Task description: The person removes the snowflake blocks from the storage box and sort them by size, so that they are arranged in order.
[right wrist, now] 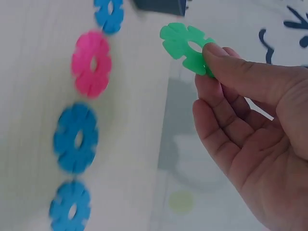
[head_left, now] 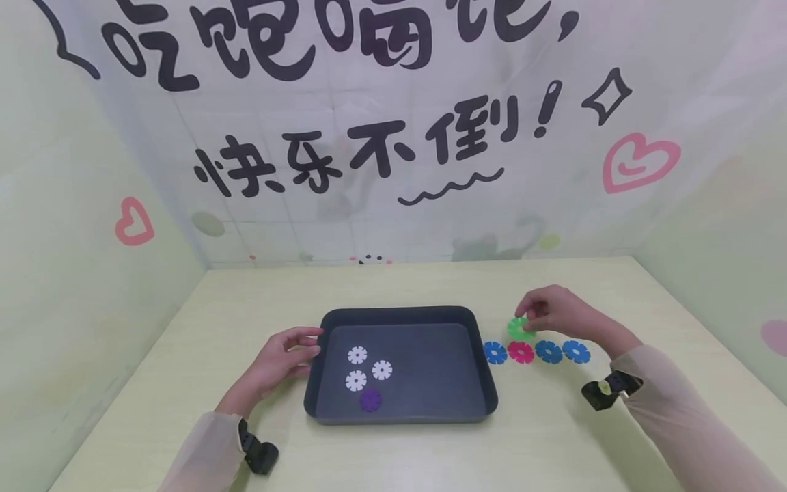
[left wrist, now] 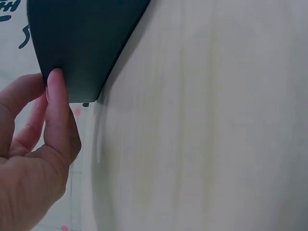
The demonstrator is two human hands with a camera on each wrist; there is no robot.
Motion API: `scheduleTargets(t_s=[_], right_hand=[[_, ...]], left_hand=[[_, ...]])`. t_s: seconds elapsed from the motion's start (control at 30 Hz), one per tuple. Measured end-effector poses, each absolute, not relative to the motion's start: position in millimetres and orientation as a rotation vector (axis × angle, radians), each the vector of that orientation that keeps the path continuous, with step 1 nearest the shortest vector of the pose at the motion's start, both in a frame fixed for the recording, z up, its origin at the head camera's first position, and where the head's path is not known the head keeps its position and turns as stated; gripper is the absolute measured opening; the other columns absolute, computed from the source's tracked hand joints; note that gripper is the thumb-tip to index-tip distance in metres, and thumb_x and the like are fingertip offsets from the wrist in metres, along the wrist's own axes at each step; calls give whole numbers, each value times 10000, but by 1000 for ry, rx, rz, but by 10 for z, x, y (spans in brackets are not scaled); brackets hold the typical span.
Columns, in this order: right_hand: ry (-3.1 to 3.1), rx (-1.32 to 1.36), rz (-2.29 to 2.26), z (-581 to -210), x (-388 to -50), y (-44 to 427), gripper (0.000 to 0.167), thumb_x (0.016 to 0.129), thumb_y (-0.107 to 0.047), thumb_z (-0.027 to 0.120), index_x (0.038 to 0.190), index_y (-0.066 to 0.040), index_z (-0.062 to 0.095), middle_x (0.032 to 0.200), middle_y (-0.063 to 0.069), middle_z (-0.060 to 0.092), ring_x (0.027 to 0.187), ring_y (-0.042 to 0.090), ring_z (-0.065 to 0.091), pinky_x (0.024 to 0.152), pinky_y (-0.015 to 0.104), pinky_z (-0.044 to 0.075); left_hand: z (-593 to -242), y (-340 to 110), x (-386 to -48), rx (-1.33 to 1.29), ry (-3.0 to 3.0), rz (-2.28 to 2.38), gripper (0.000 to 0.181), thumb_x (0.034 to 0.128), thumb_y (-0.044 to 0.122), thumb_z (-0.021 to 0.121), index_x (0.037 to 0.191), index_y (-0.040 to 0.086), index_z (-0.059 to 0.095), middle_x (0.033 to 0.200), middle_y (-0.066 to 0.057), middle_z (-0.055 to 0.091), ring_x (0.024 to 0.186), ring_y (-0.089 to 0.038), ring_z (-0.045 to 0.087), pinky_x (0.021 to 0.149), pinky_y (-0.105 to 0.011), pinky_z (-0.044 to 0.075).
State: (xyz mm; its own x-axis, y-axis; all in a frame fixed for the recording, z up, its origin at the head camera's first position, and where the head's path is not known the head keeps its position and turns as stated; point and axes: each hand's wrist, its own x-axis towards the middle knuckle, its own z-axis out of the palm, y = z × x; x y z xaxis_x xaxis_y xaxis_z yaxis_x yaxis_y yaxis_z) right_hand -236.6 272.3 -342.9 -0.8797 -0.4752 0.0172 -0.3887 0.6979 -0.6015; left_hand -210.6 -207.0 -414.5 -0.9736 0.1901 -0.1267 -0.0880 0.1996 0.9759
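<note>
My right hand (head_left: 556,314) pinches a green notched disc (head_left: 520,329) between thumb and fingers, just behind a pink disc (head_left: 520,352) in a row on the table. In the right wrist view the thumb lies over one edge of the green disc (right wrist: 185,45). At the left side of a dark tray (head_left: 406,410), my left hand (head_left: 279,359) holds the tray's rim; in the left wrist view its thumb and fingers pinch the wall of the tray (left wrist: 82,53). White discs (head_left: 382,370) and one purple disc (head_left: 371,400) lie in the tray's left part.
Blue discs (head_left: 548,352) lie either side of the pink one, right of the tray, the leftmost close against the tray's right wall. A printed wall sheet (head_left: 369,225) stands at the table's back edge.
</note>
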Motion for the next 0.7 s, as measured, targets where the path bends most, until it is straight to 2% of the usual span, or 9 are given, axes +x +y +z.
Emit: scheduleTargets(t_s=[0.23,0.43,0.7], right_hand=[[2835,-505,-926,-3592,-2260,3282,213,776,-87,709,953,13,646,764,23,547,694,146,491,602,232,482],[2842,-347,-982,-3748,-2164,3730,296,786,-122,706,1008,58,632,815,41,561,712,82,497,610,221,491],[2849,-230,-1013,-3837,-2036,4035,353,826,-171,679,1069,76,612,907,68,602,758,41,531,644,230,491]], left_hand=[[-4135,-2040,-2123,115,2255,1841,443,859,68,627,1271,-21,489,1065,-165,492,906,-212,590,750,-347,543],[-4140,-2042,-2126,118,2262,1844,433,856,52,625,1261,-28,496,1053,-162,498,884,-205,591,738,-344,546],[-4130,-2062,-2106,113,2239,1874,442,855,37,620,1267,-44,484,1044,-168,498,880,-213,592,745,-352,544]])
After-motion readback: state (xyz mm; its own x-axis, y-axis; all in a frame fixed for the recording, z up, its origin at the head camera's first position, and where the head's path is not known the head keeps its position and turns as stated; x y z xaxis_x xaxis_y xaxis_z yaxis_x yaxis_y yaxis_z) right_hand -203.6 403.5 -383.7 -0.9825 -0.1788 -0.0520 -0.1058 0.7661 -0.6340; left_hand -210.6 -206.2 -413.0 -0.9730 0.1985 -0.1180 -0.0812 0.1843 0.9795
